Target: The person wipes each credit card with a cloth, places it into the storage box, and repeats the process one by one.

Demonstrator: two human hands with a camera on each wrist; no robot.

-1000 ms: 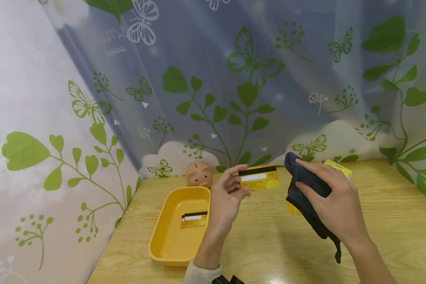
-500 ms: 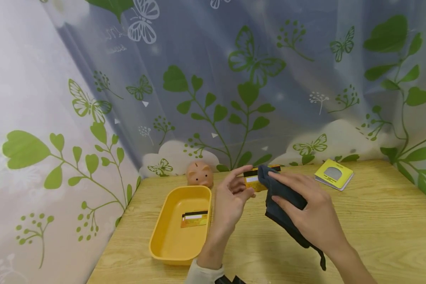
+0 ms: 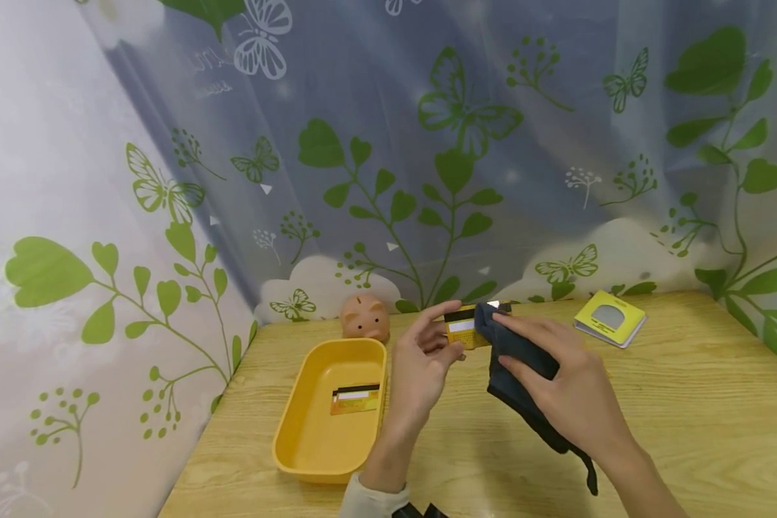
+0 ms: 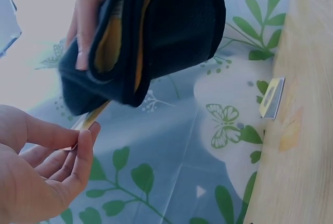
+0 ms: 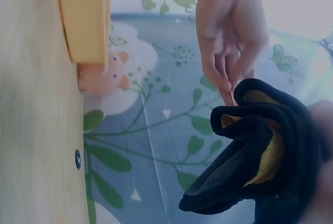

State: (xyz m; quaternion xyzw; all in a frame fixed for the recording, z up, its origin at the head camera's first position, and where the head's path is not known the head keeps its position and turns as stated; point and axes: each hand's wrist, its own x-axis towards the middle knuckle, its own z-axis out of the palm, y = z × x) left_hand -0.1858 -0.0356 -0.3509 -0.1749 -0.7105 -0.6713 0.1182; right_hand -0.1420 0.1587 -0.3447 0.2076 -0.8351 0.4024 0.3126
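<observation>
My left hand [image 3: 421, 370] pinches a yellow bank card [image 3: 461, 327] by its left edge, thumb against fingers. The card has a black stripe and a white strip, and is held above the table. Its right part is covered by a folded dark blue cloth [image 3: 524, 360] with black edging and a thin dangling loop. My right hand [image 3: 573, 385] grips that cloth, laid over the card. In the left wrist view the folded cloth [image 4: 182, 31] shows yellow on its inner side, and only a sliver of the card [image 4: 94, 113] is visible.
On the left stands a yellow tray [image 3: 311, 450] with striped bank cards [image 3: 355, 401] lying in it. A pink piggy bank [image 3: 365, 320] sits behind the tray. A yellow booklet-like item [image 3: 611, 320] lies at the back right of the wooden table [image 3: 466, 453], before a patterned curtain [image 3: 375, 93].
My right hand has brought the cloth leftward onto the card, covering its right part; the booklet-like item came fully into view. Over the last half second the hands have barely moved.
</observation>
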